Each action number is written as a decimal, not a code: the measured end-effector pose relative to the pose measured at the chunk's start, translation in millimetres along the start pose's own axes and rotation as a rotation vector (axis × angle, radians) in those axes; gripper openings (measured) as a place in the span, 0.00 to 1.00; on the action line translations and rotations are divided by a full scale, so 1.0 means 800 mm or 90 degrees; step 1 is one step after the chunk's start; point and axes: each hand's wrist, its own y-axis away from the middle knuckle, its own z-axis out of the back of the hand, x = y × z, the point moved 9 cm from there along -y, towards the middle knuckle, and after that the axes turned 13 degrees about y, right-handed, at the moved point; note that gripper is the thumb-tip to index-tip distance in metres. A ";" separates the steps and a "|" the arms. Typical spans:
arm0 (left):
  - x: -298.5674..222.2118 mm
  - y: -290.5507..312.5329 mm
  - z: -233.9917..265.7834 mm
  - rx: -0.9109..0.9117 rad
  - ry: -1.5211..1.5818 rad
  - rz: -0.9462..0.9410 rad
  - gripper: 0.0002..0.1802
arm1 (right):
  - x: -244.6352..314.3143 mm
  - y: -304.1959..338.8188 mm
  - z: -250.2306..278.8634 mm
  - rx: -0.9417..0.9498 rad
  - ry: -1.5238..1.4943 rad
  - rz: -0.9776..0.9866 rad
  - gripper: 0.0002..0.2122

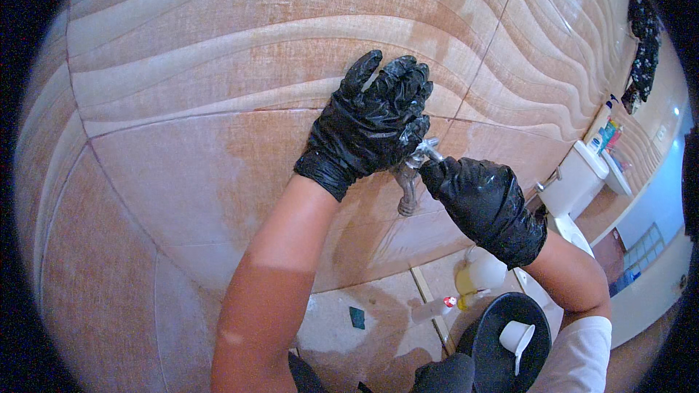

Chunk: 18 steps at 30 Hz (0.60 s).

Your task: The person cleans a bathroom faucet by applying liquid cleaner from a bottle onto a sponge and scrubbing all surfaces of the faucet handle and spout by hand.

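Observation:
A metal tap (408,193) sticks out from the tiled wall with its spout pointing down. My left hand (368,120), in a wet black rubber glove, lies on the tiles just above and left of it, fingers stretched and partly spread. The left thumb side is close to the top of the tap. From the right, my right hand (484,204) in a matching glove has its fingers curled round the tap handle (428,149). Part of the handle is hidden by the gloves.
Below right stand a black bucket (484,335) with a white dipper (517,336), and a pale container (486,269). A red-capped bottle (445,304) is beside them. A green scouring pad (357,318) lies on the floor. A white toilet (575,178) stands at the right.

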 end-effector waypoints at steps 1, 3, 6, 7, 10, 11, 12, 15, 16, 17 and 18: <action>-0.001 0.001 -0.001 -0.001 0.003 0.000 0.21 | -0.002 -0.001 0.002 -0.002 -0.020 -0.008 0.15; -0.002 0.001 -0.001 -0.016 0.013 -0.003 0.20 | -0.004 -0.004 0.005 -0.005 -0.059 -0.025 0.16; -0.005 0.003 0.003 -0.037 0.009 -0.020 0.19 | -0.002 -0.006 0.004 0.002 -0.068 -0.041 0.15; -0.006 0.004 0.004 -0.044 0.006 -0.028 0.19 | -0.001 -0.005 0.001 -0.004 -0.066 -0.040 0.15; -0.004 0.001 0.005 -0.035 0.026 -0.016 0.19 | 0.000 0.000 -0.010 -0.034 -0.067 -0.049 0.14; -0.004 0.000 0.004 -0.037 0.025 -0.010 0.19 | 0.001 0.000 -0.011 -0.051 -0.069 -0.053 0.13; -0.003 0.000 0.003 -0.038 0.023 -0.005 0.19 | 0.001 0.001 -0.009 -0.067 -0.072 -0.057 0.11; -0.001 0.003 0.002 -0.048 0.029 -0.004 0.19 | 0.000 -0.002 -0.010 -0.030 -0.107 -0.062 0.12; -0.001 0.002 0.003 -0.053 0.030 -0.008 0.19 | 0.000 -0.003 -0.008 -0.014 -0.099 -0.055 0.12; -0.002 0.000 0.002 -0.051 0.026 -0.010 0.19 | -0.002 -0.005 -0.002 0.003 -0.091 -0.047 0.12; -0.003 -0.002 0.001 -0.049 0.022 -0.012 0.19 | -0.003 -0.006 0.000 0.020 -0.083 -0.038 0.13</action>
